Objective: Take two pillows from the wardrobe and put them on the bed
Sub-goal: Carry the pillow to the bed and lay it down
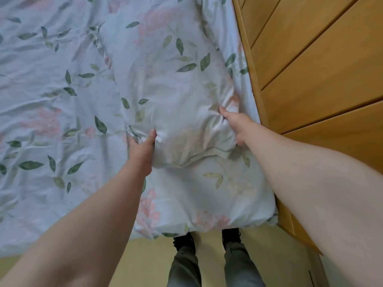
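Both hands gripping floral pillow (176,96), on bed (51,90)

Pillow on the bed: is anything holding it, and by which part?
Left hand grips the pillow at its near left corner, right hand at its near right edge.

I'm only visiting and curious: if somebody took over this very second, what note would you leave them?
Left hand: fingers grip the pillow at its near left corner.
Right hand: grips the near right corner.
The pillow lies on the bed, beside the wooden panel.
Done: one pillow placed.
Left: let go; no second pillow clearly shows, so it probably needs fetching.
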A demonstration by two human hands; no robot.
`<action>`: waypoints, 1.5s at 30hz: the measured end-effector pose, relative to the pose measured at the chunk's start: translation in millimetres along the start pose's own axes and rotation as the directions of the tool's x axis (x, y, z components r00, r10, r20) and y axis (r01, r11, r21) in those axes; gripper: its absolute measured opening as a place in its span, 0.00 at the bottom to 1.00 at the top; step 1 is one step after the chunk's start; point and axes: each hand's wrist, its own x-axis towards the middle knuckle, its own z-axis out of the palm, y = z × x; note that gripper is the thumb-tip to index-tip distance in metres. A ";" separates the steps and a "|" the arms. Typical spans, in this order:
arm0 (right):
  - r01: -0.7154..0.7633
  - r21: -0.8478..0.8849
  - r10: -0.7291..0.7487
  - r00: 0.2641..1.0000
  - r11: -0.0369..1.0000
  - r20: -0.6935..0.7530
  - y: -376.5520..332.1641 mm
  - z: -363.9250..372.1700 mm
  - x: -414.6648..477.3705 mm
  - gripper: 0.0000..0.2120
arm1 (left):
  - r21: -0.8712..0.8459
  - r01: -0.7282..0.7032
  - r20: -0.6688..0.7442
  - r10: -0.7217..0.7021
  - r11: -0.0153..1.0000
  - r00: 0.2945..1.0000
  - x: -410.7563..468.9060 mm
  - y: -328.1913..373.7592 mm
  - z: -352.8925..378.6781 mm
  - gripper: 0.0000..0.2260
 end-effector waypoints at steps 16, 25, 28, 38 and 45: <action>-0.079 -0.416 -0.162 0.843 0.906 -0.513 128.1 -61.7 -105.3 0.28 | 0.322 0.006 0.073 -0.031 0.947 0.997 -80.9 -44.8 6.6 0.27; -0.055 -0.771 -0.438 0.796 0.634 -0.417 122.4 -89.8 -138.4 0.11 | 0.518 0.094 0.118 -0.180 0.850 0.977 -124.2 -81.3 -15.8 0.33; -0.187 -0.829 -0.289 0.878 0.527 -0.382 127.5 -95.0 -144.4 0.15 | 0.651 0.148 0.092 -0.272 0.744 0.958 -133.2 -95.7 -24.6 0.34; -0.430 -0.719 0.087 0.883 0.546 -0.462 177.4 -113.9 -169.4 0.08 | 0.961 -0.035 0.107 -0.251 0.276 0.962 -185.8 -81.7 -68.0 0.25; -0.279 -0.592 -0.022 0.893 0.756 -0.449 159.1 -105.4 -197.5 0.09 | 0.884 0.026 0.088 -0.219 0.467 0.972 -217.6 -66.2 -90.7 0.17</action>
